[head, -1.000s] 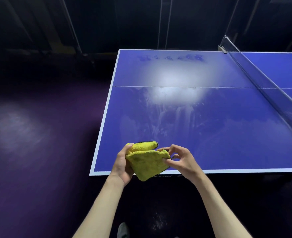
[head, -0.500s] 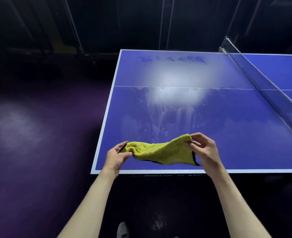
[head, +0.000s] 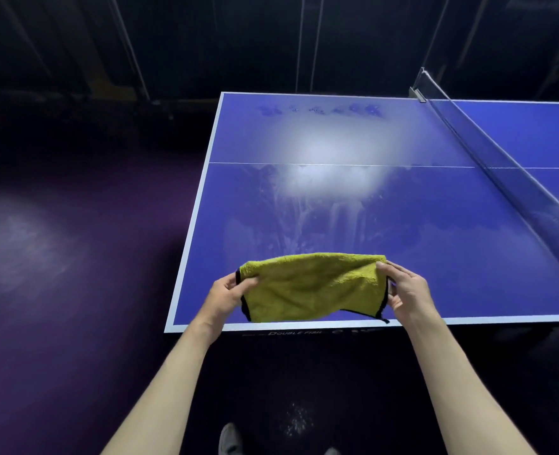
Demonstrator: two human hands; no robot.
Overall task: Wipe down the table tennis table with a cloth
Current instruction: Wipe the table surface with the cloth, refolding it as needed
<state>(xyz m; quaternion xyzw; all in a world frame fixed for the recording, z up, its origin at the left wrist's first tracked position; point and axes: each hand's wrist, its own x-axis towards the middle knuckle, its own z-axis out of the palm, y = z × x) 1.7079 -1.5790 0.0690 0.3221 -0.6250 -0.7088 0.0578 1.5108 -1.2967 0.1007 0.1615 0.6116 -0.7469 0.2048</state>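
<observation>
A yellow cloth (head: 311,287) with a black trim hangs spread out between my hands, just above the near edge of the blue table tennis table (head: 452,257). My left hand (head: 227,295) pinches its left edge. My right hand (head: 406,290) pinches its right edge. The cloth's lower corners droop toward the table's white border. Pale streaks and a bright glare patch mark the table top around the centre line.
The net (head: 514,178) runs diagonally across the table on the right, with its post (head: 419,93) at the far edge. Dark purple floor (head: 58,257) lies left of the table. My shoe (head: 230,440) shows at the bottom.
The cloth was folded in a bundle between both hands; my hands have drawn apart and it now hangs stretched wide and flat between them.
</observation>
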